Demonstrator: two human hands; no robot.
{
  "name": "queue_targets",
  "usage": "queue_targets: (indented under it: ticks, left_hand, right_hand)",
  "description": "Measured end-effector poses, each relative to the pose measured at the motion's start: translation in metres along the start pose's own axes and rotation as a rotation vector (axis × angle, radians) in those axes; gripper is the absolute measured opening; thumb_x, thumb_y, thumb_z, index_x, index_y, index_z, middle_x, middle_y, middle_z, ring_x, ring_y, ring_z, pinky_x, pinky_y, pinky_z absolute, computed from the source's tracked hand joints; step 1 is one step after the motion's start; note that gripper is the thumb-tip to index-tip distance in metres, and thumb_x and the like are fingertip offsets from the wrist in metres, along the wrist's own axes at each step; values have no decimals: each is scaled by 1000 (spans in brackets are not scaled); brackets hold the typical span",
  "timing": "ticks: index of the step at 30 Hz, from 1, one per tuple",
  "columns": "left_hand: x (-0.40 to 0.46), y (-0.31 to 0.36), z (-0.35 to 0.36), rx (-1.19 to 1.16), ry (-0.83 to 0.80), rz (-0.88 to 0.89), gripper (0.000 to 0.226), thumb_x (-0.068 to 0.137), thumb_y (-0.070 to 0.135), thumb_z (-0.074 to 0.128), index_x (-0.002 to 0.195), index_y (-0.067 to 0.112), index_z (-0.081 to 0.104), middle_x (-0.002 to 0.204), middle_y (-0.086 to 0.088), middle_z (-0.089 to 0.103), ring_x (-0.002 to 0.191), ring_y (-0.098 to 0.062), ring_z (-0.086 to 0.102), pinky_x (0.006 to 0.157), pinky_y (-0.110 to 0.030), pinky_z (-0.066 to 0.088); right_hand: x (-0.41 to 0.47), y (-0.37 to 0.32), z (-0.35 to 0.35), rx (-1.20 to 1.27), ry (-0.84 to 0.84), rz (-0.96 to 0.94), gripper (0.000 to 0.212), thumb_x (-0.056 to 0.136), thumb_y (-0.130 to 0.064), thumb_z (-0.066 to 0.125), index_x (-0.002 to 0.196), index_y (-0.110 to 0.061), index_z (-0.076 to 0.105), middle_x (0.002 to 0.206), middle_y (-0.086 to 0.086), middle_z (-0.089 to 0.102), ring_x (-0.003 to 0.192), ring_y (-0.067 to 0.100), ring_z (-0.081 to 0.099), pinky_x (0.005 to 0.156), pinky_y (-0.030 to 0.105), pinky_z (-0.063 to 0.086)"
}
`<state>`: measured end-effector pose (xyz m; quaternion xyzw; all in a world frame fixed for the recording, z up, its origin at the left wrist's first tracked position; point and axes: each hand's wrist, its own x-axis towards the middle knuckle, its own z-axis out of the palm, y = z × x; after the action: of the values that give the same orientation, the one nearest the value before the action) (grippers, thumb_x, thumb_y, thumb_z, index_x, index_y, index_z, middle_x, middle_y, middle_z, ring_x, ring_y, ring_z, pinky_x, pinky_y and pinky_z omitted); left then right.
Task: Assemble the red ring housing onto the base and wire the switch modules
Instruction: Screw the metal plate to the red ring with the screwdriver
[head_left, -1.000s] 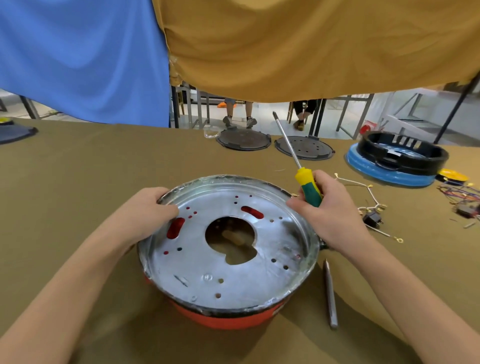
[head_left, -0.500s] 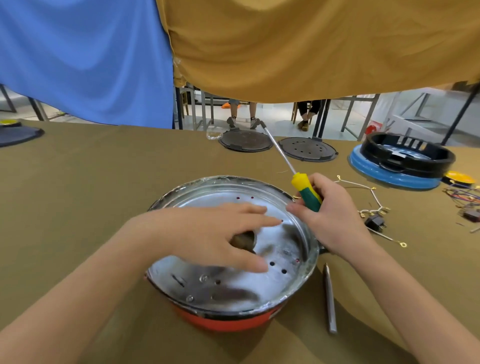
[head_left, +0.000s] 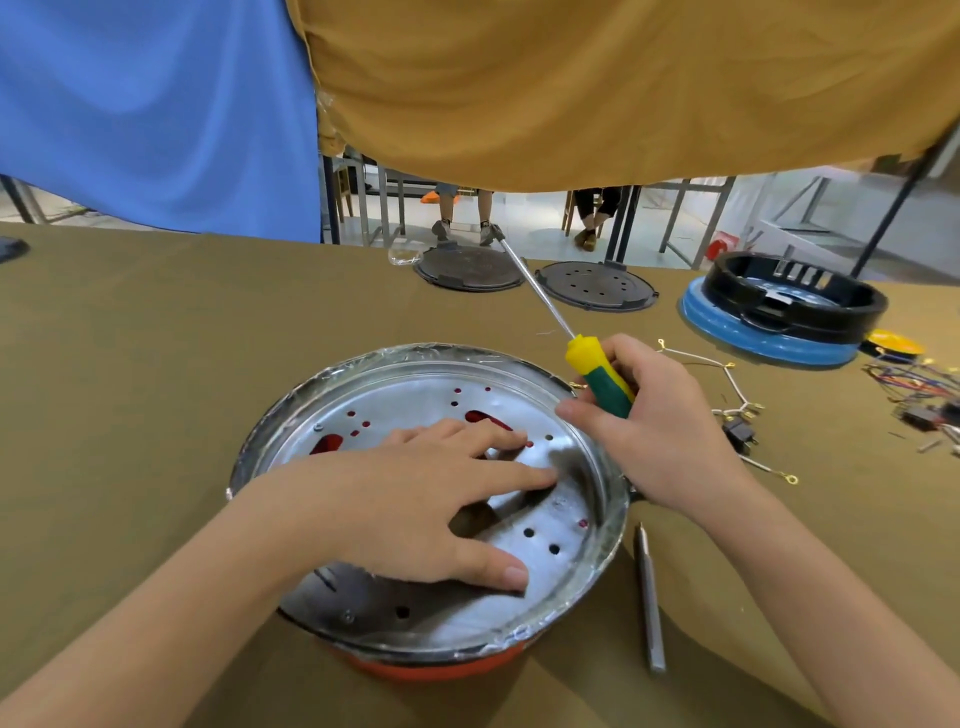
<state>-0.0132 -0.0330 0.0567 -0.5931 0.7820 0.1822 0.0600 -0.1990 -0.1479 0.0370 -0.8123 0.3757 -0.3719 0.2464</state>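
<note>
Olive-brown cloth covers the table (head_left: 130, 364), with a blue curtain (head_left: 156, 104) hanging at the back left and a mustard curtain (head_left: 623, 88) to its right; beneath them show table legs and the lower legs of two seated people, cut off above the knee. Left hand (head_left: 415, 499) lies flat with straight, spread fingers on the silver metal plate (head_left: 415, 395), hiding its central opening and much of the near half. Plate sits face up inside the red ring (head_left: 431, 667), of which only a narrow arc at the near edge and red patches through the plate's holes are visible. Right hand (head_left: 654, 431) rests at the plate's right rim, its fingers curled round the green and yellow handle of a screwdriver (head_left: 597, 374); the long axis runs from the hand up and to the left, the shaft pointing away toward two dark round discs (head_left: 467, 270) at the table's far edge, the tip too small to make out. Grey metal rod (head_left: 649, 597) lies lengthwise just right of the ring. Farther right, a small black switch (head_left: 740, 434) with pale wires lies beside the wrist, partly hidden. Far right, a black ring (head_left: 800, 296) stands on a blue base (head_left: 737, 338), and a tangle of coloured wires (head_left: 914, 384) is cut by the frame edge.
</note>
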Motion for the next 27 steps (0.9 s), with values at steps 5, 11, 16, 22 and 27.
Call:
queue_targets:
  ticks: [5,11,16,22,27]
  left_hand:
    - [0,-1,0,-16,-16,-7,75,85,74,45,147,62,5,156,32,-7,145,2,-6,118,-40,2]
    - [-1,1,-3,-31,-25,-1,73,86,71,48,147,61,8,157,31,-5,145,2,-5,118,-42,3]
    - [-2,3,-3,-27,4,13,73,87,70,49,147,60,11,157,30,-3,145,1,-3,116,-42,6]
    - [-10,-5,-23,-166,121,39,60,87,60,58,142,46,39,147,23,33,133,4,33,110,-23,30]
    - [-2,-14,-63,-168,332,6,34,83,52,70,112,39,59,110,23,62,99,7,61,81,-17,50]
  right_hand:
    - [-1,0,1,-27,22,13,27,79,-21,81,83,-23,54,74,-2,63,71,17,59,65,33,49]
    - [-5,-1,1,-5,48,32,25,80,-23,80,83,-24,55,74,-8,61,70,8,55,61,26,43]
    - [-1,-13,-1,-13,41,-19,24,80,-25,80,84,-27,57,81,-19,64,73,5,57,63,13,40]
    - [19,-34,-3,297,-138,31,27,76,-9,82,90,-6,60,78,3,73,69,9,68,66,24,57]
    - [19,-30,-3,593,-189,158,32,71,-1,83,95,3,62,77,2,72,72,17,71,65,21,56]
